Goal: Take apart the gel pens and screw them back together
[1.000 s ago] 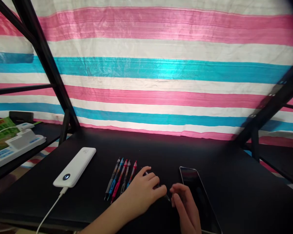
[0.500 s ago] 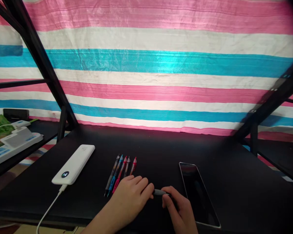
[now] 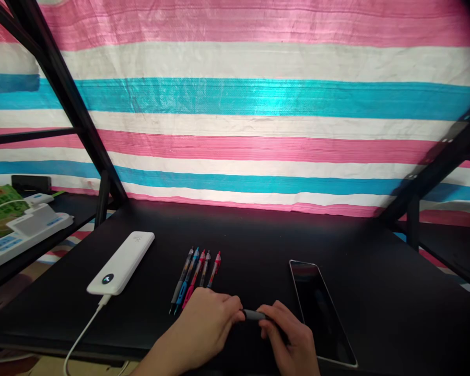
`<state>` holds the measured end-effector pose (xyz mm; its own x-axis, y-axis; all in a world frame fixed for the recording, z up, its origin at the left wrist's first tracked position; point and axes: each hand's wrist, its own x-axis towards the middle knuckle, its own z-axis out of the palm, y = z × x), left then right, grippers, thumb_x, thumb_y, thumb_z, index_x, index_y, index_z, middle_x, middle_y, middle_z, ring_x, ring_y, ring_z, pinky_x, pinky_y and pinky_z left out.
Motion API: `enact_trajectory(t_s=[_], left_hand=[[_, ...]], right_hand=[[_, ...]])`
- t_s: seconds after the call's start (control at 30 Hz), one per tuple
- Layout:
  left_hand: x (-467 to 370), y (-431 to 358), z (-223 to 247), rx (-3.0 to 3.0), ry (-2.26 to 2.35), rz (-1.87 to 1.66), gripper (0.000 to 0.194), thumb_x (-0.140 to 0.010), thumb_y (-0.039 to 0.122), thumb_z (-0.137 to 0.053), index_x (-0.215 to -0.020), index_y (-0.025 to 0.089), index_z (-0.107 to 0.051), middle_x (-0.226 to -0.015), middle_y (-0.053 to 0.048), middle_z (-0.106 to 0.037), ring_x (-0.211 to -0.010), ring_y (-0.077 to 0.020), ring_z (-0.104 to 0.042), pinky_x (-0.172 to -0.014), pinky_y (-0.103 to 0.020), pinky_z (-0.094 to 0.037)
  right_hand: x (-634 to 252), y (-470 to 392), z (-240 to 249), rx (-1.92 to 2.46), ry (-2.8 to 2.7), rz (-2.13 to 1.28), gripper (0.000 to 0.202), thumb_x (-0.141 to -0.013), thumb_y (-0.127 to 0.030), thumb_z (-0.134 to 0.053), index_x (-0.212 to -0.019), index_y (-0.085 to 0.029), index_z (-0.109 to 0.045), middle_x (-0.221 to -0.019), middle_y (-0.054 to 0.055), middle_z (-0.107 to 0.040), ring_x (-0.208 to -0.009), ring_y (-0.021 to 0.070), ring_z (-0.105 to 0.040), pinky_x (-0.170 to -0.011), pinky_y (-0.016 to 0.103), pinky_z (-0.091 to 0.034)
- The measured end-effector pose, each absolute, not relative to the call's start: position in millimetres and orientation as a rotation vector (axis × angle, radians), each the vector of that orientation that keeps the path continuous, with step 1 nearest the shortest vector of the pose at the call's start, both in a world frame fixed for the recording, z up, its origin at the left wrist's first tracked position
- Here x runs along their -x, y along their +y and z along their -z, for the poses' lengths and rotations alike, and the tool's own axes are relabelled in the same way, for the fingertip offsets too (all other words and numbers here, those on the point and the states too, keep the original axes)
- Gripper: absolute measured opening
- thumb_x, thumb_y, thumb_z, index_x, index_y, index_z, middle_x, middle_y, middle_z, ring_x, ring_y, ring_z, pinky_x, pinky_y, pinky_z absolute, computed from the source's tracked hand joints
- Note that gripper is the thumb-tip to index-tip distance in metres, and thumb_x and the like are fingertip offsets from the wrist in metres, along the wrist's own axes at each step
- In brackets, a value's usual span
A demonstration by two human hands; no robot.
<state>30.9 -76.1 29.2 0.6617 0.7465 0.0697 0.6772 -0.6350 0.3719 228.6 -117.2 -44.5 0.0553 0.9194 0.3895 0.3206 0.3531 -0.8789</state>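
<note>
A pen with a grey grip (image 3: pixel 254 315) is held level between my two hands, low over the front of the black table. My left hand (image 3: pixel 209 318) is closed round its left end, which the fingers hide. At the other end, the thumb and fingers of my right hand (image 3: pixel 288 331) pinch it near the tip. Several click pens (image 3: pixel 190 277) with grey, blue, pink and red parts lie side by side just beyond my left hand. That hand and wrist cover the lower ends of some of them.
A white power bank (image 3: pixel 121 263) with a plugged-in white cable (image 3: pixel 82 329) lies on the left of the table (image 3: pixel 250 230). A dark phone (image 3: pixel 323 313) rests right of my right hand. At far left stands a power strip (image 3: pixel 27 237). Black frame bars (image 3: pixel 68 99) slant up at both sides.
My left hand has drawn its fingers in closer round the pen's left end and sits slightly lower. The view has shifted a little. The pen stays between both hands.
</note>
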Motion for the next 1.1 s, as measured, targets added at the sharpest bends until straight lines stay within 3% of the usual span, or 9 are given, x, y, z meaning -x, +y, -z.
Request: enact_trajectory(t_s=[0.17, 0.37, 0.63, 0.87, 0.97, 1.1], left_hand=[[-18.8, -79.1, -21.6, -2.035, 1.211, -0.8, 0.012, -0.088, 0.023, -0.064, -0.1, 0.023, -0.068, -0.082, -0.001, -0.071, -0.073, -0.0183, -0.068, -0.066, -0.025, -0.047], [-20.0, -95.3, 6.9, -1.276, 1.166, -1.165, 0.014, -0.084, 0.033, -0.07, -0.09, 0.02, -0.071, -0.064, 0.0, -0.069, -0.06, -0.0161, -0.067, -0.06, -0.022, -0.051], [-41.0, -110.0, 12.7, -1.014, 1.165, -1.327, 0.027, -0.078, 0.041, -0.077, -0.089, 0.017, -0.073, -0.063, -0.004, -0.073, -0.059, -0.0165, -0.065, -0.06, -0.023, -0.052], [-48.0, -112.6, 17.1, -0.912, 1.11, -1.433, 0.031, -0.08, 0.045, -0.076, -0.088, 0.015, -0.072, -0.063, -0.004, -0.071, -0.057, -0.0158, -0.063, -0.057, -0.023, -0.05], [-49.0, -112.9, 18.7, -0.878, 1.073, -1.462, 0.032, -0.081, 0.045, -0.075, -0.09, 0.015, -0.072, -0.064, -0.005, -0.071, -0.058, -0.0161, -0.064, -0.057, -0.024, -0.05], [-48.5, -113.5, 19.4, -0.834, 1.039, -1.46, 0.032, -0.081, 0.044, -0.076, -0.092, 0.014, -0.072, -0.066, -0.006, -0.072, -0.059, -0.0169, -0.065, -0.058, -0.025, -0.05]], right_hand=[[-231.1, -117.9, 34.6, 1.235, -1.467, -0.817, 0.031, -0.097, -0.04, -0.055, -0.078, -0.021, -0.068, -0.059, -0.002, -0.052, -0.053, 0.014, -0.052, -0.053, 0.024, -0.037], [-231.9, -118.8, 30.0, 1.213, -1.384, -0.893, 0.039, -0.099, -0.045, -0.05, -0.072, -0.02, -0.062, -0.06, -0.002, -0.048, -0.053, 0.0135, -0.047, -0.053, 0.024, -0.035], [-234.0, -118.9, 35.3, 1.227, -1.343, -0.947, 0.048, -0.102, -0.048, -0.043, -0.065, -0.02, -0.052, -0.062, -0.001, -0.049, -0.057, 0.014, -0.047, -0.056, 0.025, -0.035], [-231.1, -120.5, 34.0, 1.246, -1.276, -0.866, 0.024, -0.091, -0.044, -0.065, -0.086, -0.022, -0.07, -0.074, 0.002, -0.062, -0.065, 0.0172, -0.056, -0.059, 0.024, -0.043], [-230.6, -121.1, 33.0, 1.232, -1.2, -0.865, 0.026, -0.088, -0.047, -0.068, -0.094, -0.022, -0.073, -0.082, 0.005, -0.068, -0.072, 0.02, -0.061, -0.062, 0.025, -0.047], [-231.3, -119.6, 30.4, 1.219, -1.21, -0.93, 0.041, -0.096, -0.049, -0.055, -0.069, -0.02, -0.065, -0.063, 0.001, -0.056, -0.058, 0.0156, -0.052, -0.055, 0.024, -0.043]])
